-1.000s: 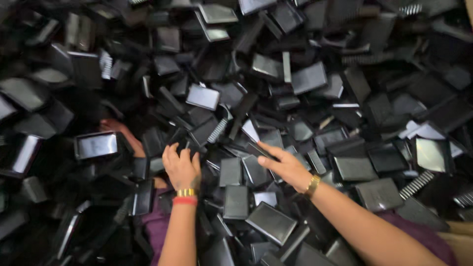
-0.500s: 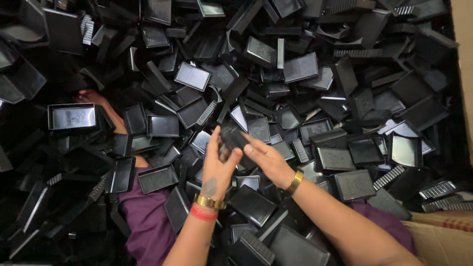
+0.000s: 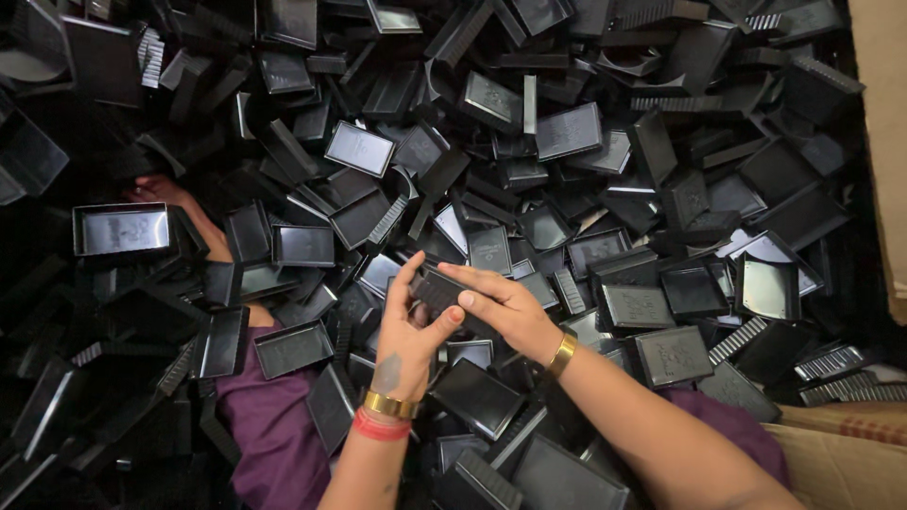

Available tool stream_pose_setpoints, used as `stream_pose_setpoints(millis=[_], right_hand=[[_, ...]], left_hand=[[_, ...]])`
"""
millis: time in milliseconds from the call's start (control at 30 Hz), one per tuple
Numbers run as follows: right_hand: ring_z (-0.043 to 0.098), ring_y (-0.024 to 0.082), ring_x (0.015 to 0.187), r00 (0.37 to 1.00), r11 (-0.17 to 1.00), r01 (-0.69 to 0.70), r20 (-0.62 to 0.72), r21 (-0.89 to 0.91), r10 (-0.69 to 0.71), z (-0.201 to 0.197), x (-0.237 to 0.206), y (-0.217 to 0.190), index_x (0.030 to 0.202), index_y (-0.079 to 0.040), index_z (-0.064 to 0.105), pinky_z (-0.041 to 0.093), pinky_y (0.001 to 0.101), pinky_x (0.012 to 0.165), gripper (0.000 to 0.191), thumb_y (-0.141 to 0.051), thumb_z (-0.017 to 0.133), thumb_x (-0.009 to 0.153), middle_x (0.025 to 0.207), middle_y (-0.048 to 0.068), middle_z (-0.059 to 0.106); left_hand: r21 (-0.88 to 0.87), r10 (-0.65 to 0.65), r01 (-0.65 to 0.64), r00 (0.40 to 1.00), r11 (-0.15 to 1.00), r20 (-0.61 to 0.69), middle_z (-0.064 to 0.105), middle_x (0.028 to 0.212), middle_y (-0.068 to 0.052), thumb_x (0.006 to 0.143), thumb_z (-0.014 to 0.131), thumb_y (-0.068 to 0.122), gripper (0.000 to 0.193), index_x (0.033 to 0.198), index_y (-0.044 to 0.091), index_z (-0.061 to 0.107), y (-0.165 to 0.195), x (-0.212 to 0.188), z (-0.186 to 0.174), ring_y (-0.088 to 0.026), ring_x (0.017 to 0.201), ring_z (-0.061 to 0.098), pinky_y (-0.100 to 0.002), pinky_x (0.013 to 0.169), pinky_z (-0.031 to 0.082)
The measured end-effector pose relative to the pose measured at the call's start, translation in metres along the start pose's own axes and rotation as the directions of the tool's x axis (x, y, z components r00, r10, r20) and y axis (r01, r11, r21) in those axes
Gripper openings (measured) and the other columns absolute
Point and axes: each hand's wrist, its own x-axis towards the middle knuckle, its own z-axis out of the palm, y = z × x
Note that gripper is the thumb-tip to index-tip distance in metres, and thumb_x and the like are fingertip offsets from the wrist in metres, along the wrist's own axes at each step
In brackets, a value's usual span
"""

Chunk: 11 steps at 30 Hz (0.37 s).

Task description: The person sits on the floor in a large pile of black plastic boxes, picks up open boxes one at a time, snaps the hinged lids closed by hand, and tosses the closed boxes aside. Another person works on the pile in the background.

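Both hands are gripping one black plastic tray above the tray heap.
Left hand and right hand are pinching its rims; it is probably light, stiff, slick, so edge grips suit best.

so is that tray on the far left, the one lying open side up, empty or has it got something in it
Empty. The black rectangular tray lies open side up on the pile of black trays, and its bare, glossy floor shows from rim to rim with nothing in it.

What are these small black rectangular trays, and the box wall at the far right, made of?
Small black rectangular trays: probably thin moulded plastic, semi-glossy, judging by light sheen and ribbed edges. The one held by both hands looks the same. Tan box wall: likely matte cardboard.
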Motion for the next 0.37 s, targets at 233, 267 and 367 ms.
stream_pose_setpoints(millis=[233,267,367], right_hand=[[0.049,0.022,0.137,0.949,0.945,0.306,-0.108,0.113,-0.295,-0.018,-0.004,0.028,0.133,-0.004,0.059,0.037,0.0365,0.119,0.061,-0.056,0.049,0.104,0.150,0.010,0.051],[0.050,0.026,0.121,0.934,0.949,0.279,-0.269,0.146,-0.233,-0.021,-0.007,0.044,0.121,0.000,0.060,0.038,0.0385,0.108,0.055,-0.052,0.053,0.105,0.133,0.016,0.052],[0.045,0.041,0.082,0.838,0.895,0.292,-0.542,0.336,-0.069,-0.052,-0.018,0.097,0.093,0.015,0.054,0.037,0.0469,0.080,0.060,-0.041,0.055,0.114,0.094,0.036,0.047]], left_hand=[[-0.281,-0.353,0.295,0.918,0.913,-0.183,0.049,0.128,-0.010,0.082,0.077,0.016,0.066,0.136,0.015,0.041,-0.020,-0.014,0.022,-0.028,0.115,0.056,-0.051,0.093,0.056],[-0.295,-0.422,0.362,0.889,0.884,-0.175,0.046,0.131,-0.012,0.083,0.078,0.021,0.064,0.135,0.015,0.041,-0.024,-0.018,0.025,-0.031,0.117,0.054,-0.056,0.096,0.056],[0.778,-0.071,-0.082,0.984,0.623,0.161,0.017,0.159,-0.022,0.077,0.093,0.036,0.085,0.142,0.016,0.042,-0.041,-0.034,0.035,-0.042,0.150,0.021,-0.054,0.120,0.026]])
